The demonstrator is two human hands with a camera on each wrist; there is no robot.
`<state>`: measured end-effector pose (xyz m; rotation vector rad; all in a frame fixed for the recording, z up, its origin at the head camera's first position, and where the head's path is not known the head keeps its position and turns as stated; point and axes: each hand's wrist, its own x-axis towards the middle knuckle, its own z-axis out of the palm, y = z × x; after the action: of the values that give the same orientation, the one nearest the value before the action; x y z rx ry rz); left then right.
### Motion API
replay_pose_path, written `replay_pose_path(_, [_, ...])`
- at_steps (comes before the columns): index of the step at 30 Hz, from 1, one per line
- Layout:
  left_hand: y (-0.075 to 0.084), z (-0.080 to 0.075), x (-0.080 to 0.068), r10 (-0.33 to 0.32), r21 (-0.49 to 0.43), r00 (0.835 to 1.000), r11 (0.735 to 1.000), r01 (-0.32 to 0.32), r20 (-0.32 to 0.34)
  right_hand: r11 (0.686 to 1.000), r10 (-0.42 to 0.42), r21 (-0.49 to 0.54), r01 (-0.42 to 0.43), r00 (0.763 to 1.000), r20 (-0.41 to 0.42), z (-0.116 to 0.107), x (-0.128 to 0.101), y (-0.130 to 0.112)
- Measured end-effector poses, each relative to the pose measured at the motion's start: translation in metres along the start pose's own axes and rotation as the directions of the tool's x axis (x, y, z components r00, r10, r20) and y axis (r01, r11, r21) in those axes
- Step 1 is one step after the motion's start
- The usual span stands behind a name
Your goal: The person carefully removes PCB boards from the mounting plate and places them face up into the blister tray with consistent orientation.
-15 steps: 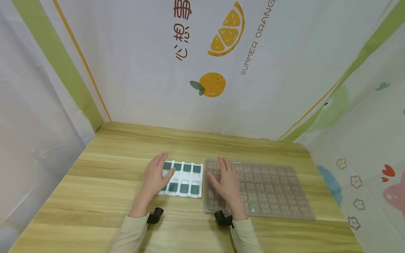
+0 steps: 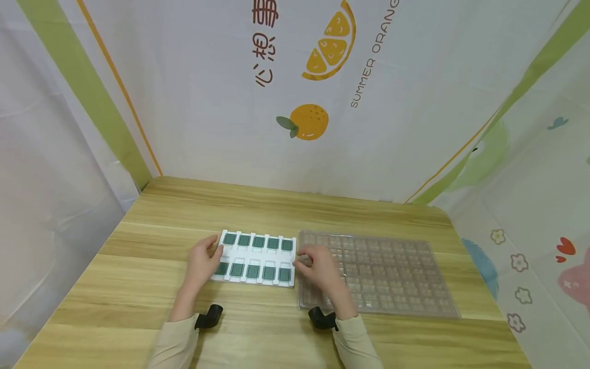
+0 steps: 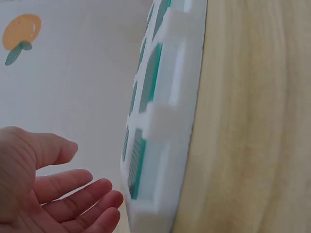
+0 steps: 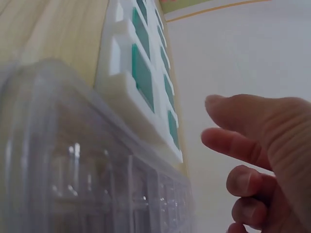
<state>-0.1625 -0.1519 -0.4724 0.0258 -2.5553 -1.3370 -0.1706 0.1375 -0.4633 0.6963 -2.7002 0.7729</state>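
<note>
A white tray (image 2: pixel 258 250) lies flat on the wooden table, with two rows of green square chips (image 2: pixel 258 242) in its pockets. My left hand (image 2: pixel 203 260) is at the tray's left edge with its thumb by the rim. In the left wrist view the fingers (image 3: pixel 73 187) are relaxed and just short of the tray's corner (image 3: pixel 175 121). My right hand (image 2: pixel 318 266) hovers over the left part of a clear plastic blister tray (image 2: pixel 392 277), beside the white tray's right edge. Its fingers (image 4: pixel 243 155) hang loosely curled and hold nothing.
The clear tray (image 4: pixel 58 160) butts against the white tray (image 4: pixel 121 87) on its right side. Printed fabric walls with orange pictures close in the table at the back and on both sides. Black wrist cameras (image 2: pixel 209 315) sit on both forearms.
My left hand slid left off the white tray to its left edge, uncovering the left pockets. My right hand drew back and curled its fingers over the clear tray's left part.
</note>
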Motion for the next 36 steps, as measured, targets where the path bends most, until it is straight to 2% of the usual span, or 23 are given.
replay_pose_path(4, [-0.007, -0.001, -0.001, -0.061, -0.049, 0.998, 0.997, 0.060, -0.010, 1.000, 0.001, 0.022, -0.003, 0.995, 0.099, 0.004, 0.000, -0.002])
replay_pose_path(9, [-0.014, 0.000, -0.001, -0.088, -0.060, 0.996, 0.994, 0.087, -0.012, 0.999, 0.005, 0.048, -0.013, 0.987, 0.161, 0.007, -0.001, -0.005])
replay_pose_path(14, [-0.018, 0.000, -0.002, -0.116, -0.066, 0.993, 0.991, 0.114, -0.024, 1.000, -0.003, 0.030, -0.002, 0.985, 0.174, 0.010, -0.002, -0.007])
replay_pose_path(20, [-0.020, 0.001, -0.001, -0.132, -0.079, 0.990, 0.989, 0.128, -0.043, 0.999, 0.033, -0.022, -0.030, 0.979, 0.203, 0.011, -0.003, -0.012])
replay_pose_path(28, [-0.021, 0.002, 0.001, -0.156, -0.089, 0.986, 0.985, 0.151, -0.053, 0.999, 0.047, -0.014, -0.045, 0.973, 0.226, 0.010, -0.002, -0.015])
replay_pose_path(36, [-0.023, 0.003, 0.001, -0.157, -0.091, 0.986, 0.984, 0.151, -0.060, 0.999, 0.022, -0.052, -0.011, 0.974, 0.226, 0.012, -0.001, -0.015])
